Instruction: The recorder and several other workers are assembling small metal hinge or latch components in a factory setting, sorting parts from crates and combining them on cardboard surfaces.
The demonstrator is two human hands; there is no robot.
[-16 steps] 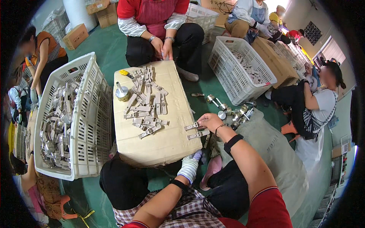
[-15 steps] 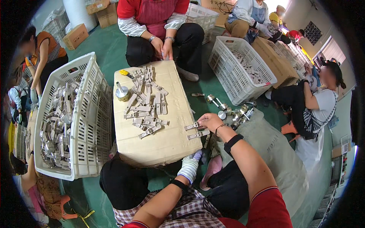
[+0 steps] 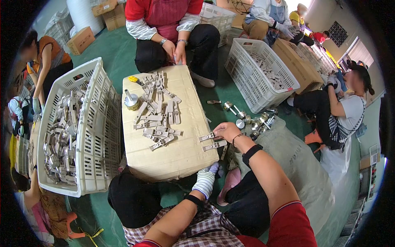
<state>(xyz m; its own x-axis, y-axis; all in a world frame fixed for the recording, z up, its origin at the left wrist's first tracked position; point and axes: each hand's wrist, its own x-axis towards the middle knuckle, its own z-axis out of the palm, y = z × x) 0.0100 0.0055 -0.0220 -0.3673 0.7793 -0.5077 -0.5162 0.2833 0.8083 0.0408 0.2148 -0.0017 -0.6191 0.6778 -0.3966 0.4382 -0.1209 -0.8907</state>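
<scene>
My right hand [image 3: 224,131], bare, pinches the end of a grey flat clip [image 3: 207,136] at the right edge of a cardboard-covered board [image 3: 181,156]. A second clip [image 3: 214,145] lies just nearer, jutting past that edge. My left hand [image 3: 204,181], in a striped knit glove, is by the board's near right corner; its fingers are partly hidden. Several similar clips [image 3: 158,109] lie in a loose pile on the board. Beyond its left side stand a round metal piece with an upright stem [image 3: 131,100] and a yellow-and-black tool [image 3: 135,80].
A white crate [image 3: 101,136] full of clips stands left; another crate [image 3: 255,82] is at the far right. Metal parts with round ends [image 3: 257,123] lie by a pale sack [image 3: 288,160] at right. A co-worker [image 3: 170,24] sits across the board; other people sit around.
Nothing on the board has visibly moved, and both my hands keep their places. The picture shifts only slightly; the seated person at right has moved a little.
</scene>
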